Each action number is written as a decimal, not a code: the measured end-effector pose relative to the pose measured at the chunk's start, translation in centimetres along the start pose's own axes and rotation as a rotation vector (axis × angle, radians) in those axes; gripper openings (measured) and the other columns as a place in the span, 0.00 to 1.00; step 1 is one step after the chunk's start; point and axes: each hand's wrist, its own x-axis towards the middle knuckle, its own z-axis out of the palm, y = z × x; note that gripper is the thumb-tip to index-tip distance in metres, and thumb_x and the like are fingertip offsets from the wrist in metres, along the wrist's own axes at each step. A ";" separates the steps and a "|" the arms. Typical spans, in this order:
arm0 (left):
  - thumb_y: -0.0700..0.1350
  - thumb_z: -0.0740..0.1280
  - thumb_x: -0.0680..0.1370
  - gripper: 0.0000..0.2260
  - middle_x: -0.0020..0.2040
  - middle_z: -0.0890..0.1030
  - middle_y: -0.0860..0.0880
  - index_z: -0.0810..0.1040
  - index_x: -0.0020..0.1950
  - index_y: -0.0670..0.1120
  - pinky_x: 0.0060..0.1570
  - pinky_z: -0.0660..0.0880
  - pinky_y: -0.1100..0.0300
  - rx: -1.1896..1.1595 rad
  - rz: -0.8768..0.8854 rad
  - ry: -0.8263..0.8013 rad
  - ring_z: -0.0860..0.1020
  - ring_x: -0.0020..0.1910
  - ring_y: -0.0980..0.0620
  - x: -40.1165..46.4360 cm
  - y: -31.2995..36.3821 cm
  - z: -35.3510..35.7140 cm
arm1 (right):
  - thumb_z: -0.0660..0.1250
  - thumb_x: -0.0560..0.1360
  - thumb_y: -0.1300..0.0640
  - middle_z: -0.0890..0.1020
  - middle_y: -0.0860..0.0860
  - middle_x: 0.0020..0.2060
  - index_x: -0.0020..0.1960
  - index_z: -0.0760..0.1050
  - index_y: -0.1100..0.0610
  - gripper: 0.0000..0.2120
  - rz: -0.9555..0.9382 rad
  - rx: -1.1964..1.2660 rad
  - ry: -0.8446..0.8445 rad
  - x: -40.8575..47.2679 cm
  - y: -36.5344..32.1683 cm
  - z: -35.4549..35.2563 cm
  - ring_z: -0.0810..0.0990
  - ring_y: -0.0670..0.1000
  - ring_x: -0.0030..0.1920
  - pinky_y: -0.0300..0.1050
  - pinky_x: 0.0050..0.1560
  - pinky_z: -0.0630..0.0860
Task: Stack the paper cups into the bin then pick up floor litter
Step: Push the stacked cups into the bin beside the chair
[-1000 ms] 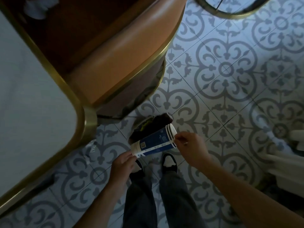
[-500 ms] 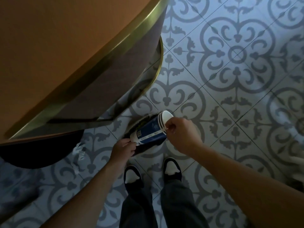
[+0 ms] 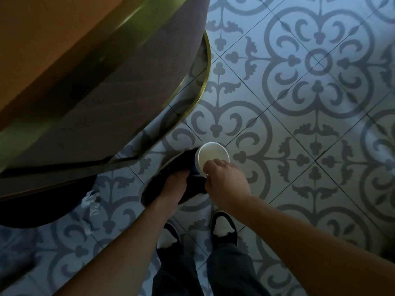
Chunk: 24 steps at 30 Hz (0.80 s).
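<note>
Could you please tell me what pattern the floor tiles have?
The floor tiles are pale with grey floral scrollwork, clearest in the head view.

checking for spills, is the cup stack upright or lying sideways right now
Upright: the paper cups show their round white mouth facing the camera, the right hand pinching the rim over the dark bin.

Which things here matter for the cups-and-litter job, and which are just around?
Job:
paper cups, pinched at the rim by right hand
dark bin, left hand over it
crumpled litter on floor

Just around:
seat
shoes
</note>
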 end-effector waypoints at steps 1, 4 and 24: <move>0.46 0.57 0.84 0.18 0.68 0.76 0.37 0.74 0.69 0.37 0.70 0.69 0.42 -0.029 0.010 -0.021 0.74 0.68 0.39 -0.1 0.0 0.3 | 0.63 0.73 0.62 0.81 0.54 0.47 0.52 0.76 0.59 0.08 -0.014 -0.012 0.003 0.1 0.1 0.2 0.78 0.55 0.48 0.47 0.50 0.72; 0.44 0.60 0.81 0.16 0.64 0.79 0.35 0.77 0.64 0.36 0.67 0.72 0.40 -0.080 0.032 -0.018 0.77 0.64 0.37 -0.2 0.5 1.0 | 0.62 0.74 0.62 0.80 0.54 0.48 0.53 0.75 0.59 0.09 -0.037 -0.037 0.002 0.2 0.7 0.7 0.78 0.56 0.49 0.49 0.52 0.71; 0.39 0.64 0.80 0.07 0.52 0.86 0.41 0.83 0.51 0.44 0.56 0.80 0.55 -0.236 0.054 0.021 0.84 0.52 0.47 -2.2 -0.2 1.3 | 0.62 0.74 0.58 0.81 0.52 0.51 0.56 0.75 0.56 0.11 -0.156 -0.254 -0.138 -0.4 1.6 2.8 0.76 0.54 0.55 0.50 0.69 0.60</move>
